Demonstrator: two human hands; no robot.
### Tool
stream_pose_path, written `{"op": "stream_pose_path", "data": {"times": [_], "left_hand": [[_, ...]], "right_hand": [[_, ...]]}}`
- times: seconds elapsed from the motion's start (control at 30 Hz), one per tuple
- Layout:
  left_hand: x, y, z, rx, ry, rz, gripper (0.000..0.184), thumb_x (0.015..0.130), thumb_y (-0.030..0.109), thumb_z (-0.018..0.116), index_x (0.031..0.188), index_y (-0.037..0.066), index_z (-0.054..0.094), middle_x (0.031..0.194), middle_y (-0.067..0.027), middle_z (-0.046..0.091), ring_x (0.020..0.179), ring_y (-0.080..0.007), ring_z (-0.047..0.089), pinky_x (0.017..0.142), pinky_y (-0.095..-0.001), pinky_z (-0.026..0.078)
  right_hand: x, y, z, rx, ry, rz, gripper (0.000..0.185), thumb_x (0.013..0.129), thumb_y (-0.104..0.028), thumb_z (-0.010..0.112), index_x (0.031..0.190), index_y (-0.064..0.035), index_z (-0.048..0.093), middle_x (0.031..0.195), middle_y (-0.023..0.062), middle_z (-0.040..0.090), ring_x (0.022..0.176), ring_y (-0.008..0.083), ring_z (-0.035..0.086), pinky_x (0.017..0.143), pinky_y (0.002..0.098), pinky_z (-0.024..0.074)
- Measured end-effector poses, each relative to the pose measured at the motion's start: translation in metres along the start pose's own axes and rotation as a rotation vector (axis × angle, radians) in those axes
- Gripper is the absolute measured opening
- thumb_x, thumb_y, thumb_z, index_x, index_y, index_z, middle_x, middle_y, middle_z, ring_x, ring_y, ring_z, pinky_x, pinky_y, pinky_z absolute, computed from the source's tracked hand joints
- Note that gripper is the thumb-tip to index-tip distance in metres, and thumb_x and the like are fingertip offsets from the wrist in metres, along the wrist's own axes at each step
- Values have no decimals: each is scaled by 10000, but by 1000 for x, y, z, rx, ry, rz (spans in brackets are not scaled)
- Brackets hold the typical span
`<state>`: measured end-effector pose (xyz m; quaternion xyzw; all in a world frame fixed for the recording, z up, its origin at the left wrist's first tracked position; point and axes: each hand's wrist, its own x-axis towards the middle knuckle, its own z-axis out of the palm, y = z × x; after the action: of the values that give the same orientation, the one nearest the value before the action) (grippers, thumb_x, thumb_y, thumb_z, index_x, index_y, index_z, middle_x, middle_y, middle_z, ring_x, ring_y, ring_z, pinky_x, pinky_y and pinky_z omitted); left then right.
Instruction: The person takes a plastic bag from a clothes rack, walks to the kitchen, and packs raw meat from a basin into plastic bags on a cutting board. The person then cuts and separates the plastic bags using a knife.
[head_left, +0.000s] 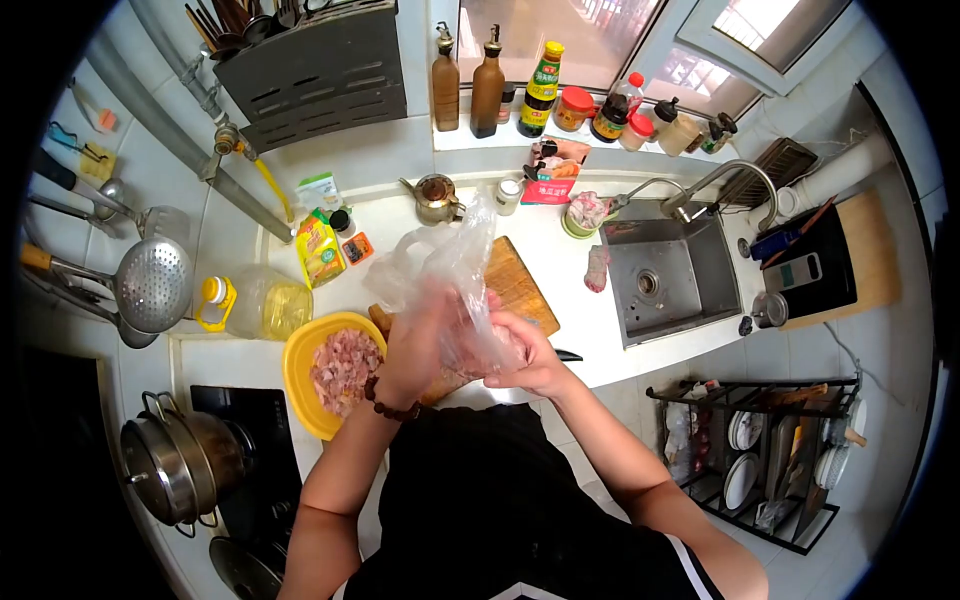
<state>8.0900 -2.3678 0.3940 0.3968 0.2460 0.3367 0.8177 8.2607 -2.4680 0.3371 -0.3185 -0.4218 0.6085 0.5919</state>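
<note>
A clear plastic bag [425, 255] with pinkish raw meat in its lower part hangs between my hands, above the cutting board. My left hand [415, 340] grips the bag from the left; the film partly covers its fingers. From the right, my right hand [535, 362] cups the bag's lower part, its fingers curled around the meat. Under the bag lies a wooden cutting board [520, 285], partly hidden by it. Beside my left wrist stands a yellow basin [296, 385] with cut raw meat pieces [345, 368]. A dark knife tip or handle [568, 355] shows to the right of my right hand.
A sink [665, 275] with a faucet [735, 170] is on the right. An oil jug [270, 305], a small kettle [437, 198] and seasoning packets stand behind the basin. Bottles line the windowsill. A stove with a steel pot [180, 455] is at left, a dish rack [755, 450] at right.
</note>
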Motion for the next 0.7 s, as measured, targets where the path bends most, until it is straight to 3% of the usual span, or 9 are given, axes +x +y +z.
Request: {"op": "stream_pose_path", "data": {"times": [0.1, 0.23, 0.3, 0.4, 0.43, 0.5, 0.6, 0.67, 0.7], "left_hand": [[-3, 10, 0, 360, 26, -66, 522, 1140, 365, 343, 1367, -52, 561, 1241, -164, 687, 1163, -241, 664, 1040, -398, 522], [7, -8, -17, 361, -6, -35, 534, 1145, 375, 333, 1428, -39, 519, 1323, -148, 651, 1201, -214, 646, 1052, -373, 515], [5, -18, -11, -77, 4, -286, 554, 1147, 404, 309, 1451, -19, 498, 1395, -133, 604, 1215, -197, 635, 1054, -357, 515], [3, -14, -12, -188, -70, -384, 572, 1147, 428, 287, 1470, -3, 478, 1427, -115, 574, 1226, -189, 629, 1045, -351, 522], [1, -13, -12, -187, -69, -383, 572, 1147, 428, 287, 1470, -3, 478, 1427, -115, 574, 1226, -189, 629, 1045, -351, 522], [-1, -12, -12, -269, -53, -345, 439, 1133, 385, 408, 1414, 61, 499, 1284, -85, 625, 1113, -154, 658, 950, -348, 571], [1, -18, 1, -181, 180, -59, 425, 1129, 378, 434, 1304, 31, 604, 1136, -73, 683, 994, -141, 681, 849, -338, 576], [2, -25, -9, 76, 241, -2, 400, 1119, 356, 470, 1219, 13, 651, 1023, -51, 689, 898, -125, 669, 774, -316, 555], [2, -25, -11, 332, 303, 52, 389, 1109, 333, 506, 1133, -5, 698, 910, -29, 695, 802, -109, 657, 698, -293, 533]], "right_hand": [[3, -2, -4, -87, -80, 3, 759, 726, 30, 845, 1411, -61, 531, 1404, 62, 536, 1327, 190, 506, 1133, 348, 372], [11, -12, 7, -106, -69, -57, 665, 741, 56, 804, 1353, -56, 570, 1418, 88, 533, 1347, 226, 501, 1146, 375, 368], [10, -13, 8, 0, 15, 17, 635, 750, 62, 787, 1338, -59, 579, 1419, 97, 536, 1352, 241, 500, 1152, 392, 366], [12, -12, -9, -301, -67, 80, 615, 767, 57, 764, 1336, -59, 564, 1451, 105, 517, 1368, 252, 492, 1166, 409, 358], [17, -16, -14, -622, -134, -89, 674, 770, 51, 766, 1391, -57, 526, 1491, 110, 489, 1391, 255, 476, 1174, 410, 356], [19, -22, -12, -943, -200, -261, 735, 772, 46, 767, 1445, -56, 489, 1530, 115, 460, 1414, 258, 460, 1182, 410, 354], [21, -39, 11, -789, -54, -179, 827, 792, 20, 794, 1527, -54, 422, 1606, 139, 381, 1470, 274, 400, 1177, 422, 381], [16, -34, 26, -207, 183, 73, 896, 795, -7, 806, 1577, -99, 378, 1670, 152, 242, 1504, 289, 357, 1144, 425, 432], [19, -26, 32, -343, 248, 29, 788, 835, 2, 787, 1531, -39, 421, 1601, 157, 359, 1419, 261, 465, 1086, 375, 483]]}}
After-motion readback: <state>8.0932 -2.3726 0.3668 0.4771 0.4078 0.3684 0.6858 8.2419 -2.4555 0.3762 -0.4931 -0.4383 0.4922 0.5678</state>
